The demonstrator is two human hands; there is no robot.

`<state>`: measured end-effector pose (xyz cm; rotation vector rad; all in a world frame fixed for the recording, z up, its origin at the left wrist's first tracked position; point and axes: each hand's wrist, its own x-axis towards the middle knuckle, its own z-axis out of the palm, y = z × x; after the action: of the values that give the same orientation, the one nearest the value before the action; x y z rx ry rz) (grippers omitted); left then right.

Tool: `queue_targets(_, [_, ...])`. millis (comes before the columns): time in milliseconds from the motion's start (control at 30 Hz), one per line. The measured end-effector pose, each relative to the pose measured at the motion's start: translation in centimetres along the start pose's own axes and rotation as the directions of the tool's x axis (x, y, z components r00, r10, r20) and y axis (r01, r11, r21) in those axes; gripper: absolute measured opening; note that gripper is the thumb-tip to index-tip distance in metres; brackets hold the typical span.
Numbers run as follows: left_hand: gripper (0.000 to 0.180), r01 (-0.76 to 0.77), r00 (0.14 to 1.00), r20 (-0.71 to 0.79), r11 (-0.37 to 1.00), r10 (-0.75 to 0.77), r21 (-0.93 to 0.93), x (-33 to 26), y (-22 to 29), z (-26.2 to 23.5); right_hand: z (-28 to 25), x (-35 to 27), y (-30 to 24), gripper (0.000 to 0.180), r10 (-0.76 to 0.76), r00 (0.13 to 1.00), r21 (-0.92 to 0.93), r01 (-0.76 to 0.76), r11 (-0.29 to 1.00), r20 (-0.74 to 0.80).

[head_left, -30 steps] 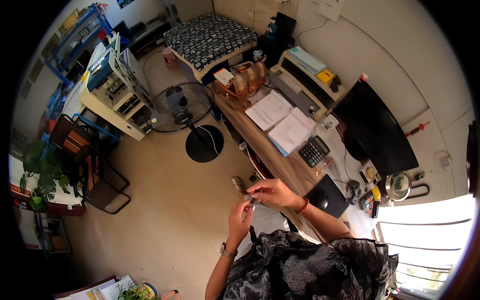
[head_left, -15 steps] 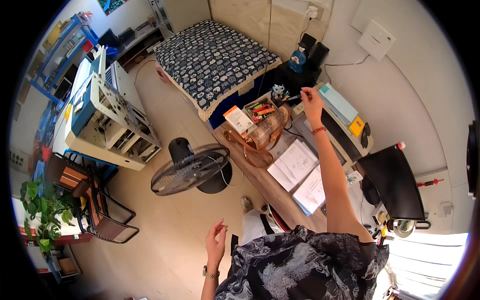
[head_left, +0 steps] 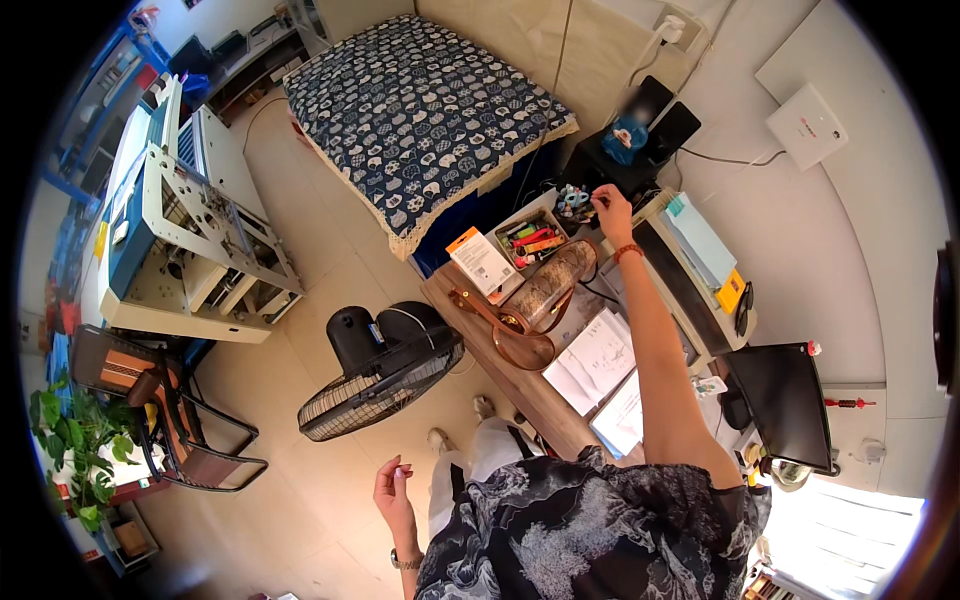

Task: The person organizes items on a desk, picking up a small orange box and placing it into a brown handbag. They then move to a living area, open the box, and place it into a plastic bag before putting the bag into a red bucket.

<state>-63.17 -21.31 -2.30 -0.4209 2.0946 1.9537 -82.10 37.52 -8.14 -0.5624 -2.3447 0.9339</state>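
My right hand (head_left: 613, 213) reaches across the desk, its fingers pinched together right beside a holder of scissors and pens (head_left: 574, 203). Whatever lies between those fingertips is too small or hidden to make out. Just left of the holder, an open box (head_left: 530, 232) is filled with colourful markers and small tools. A white and orange carton (head_left: 480, 262) leans by it, and a brown patterned handbag (head_left: 545, 285) with a leather strap lies in front. My left hand (head_left: 393, 492) hangs low over the floor, fingers loosely apart and holding nothing.
A black standing fan (head_left: 385, 365) is on the floor left of the desk (head_left: 560, 412). Open papers (head_left: 592, 365), a monitor (head_left: 778, 395) and a printer-like machine (head_left: 690, 270) occupy the desk. Behind stands a cloth-covered surface (head_left: 430, 120); a chair (head_left: 190, 420) is at left.
My right hand has come to the scissors holder; the thin pen-like thing at its fingertips no longer shows. My left hand has shifted left and lower. The fan head has swung round.
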Motion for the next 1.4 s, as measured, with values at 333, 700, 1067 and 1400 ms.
queue_targets(333, [0.022, 0.005, 0.973, 0.231, 0.997, -0.022, 0.071, 3.7, 1.9, 2.9, -1.7, 1.3, 0.8, 0.020, -0.186, 0.898, -0.173, 0.273, 0.946, 0.399])
queue_targets(700, [0.022, 0.041, 0.966, 0.252, 0.998, -0.053, 0.052, 4.9, 2.8, 4.0, 0.6, 2.3, -1.6, 0.016, -0.022, 0.913, -0.171, 0.100, 0.980, 0.408])
queue_targets(1067, [0.023, 0.090, 0.971, 0.222, 0.996, -0.090, 0.010, 3.8, 2.1, 3.7, 1.3, 1.0, -0.7, 0.017, -0.216, 0.859, -0.362, 0.407, 0.839, 0.463])
queue_targets(1400, [0.023, 0.075, 0.988, 0.134, 0.997, -0.070, -0.033, 3.3, 1.4, 1.1, 0.4, 1.7, -2.3, 0.013, 0.008, 0.962, -0.281, 0.072, 0.957, 0.274])
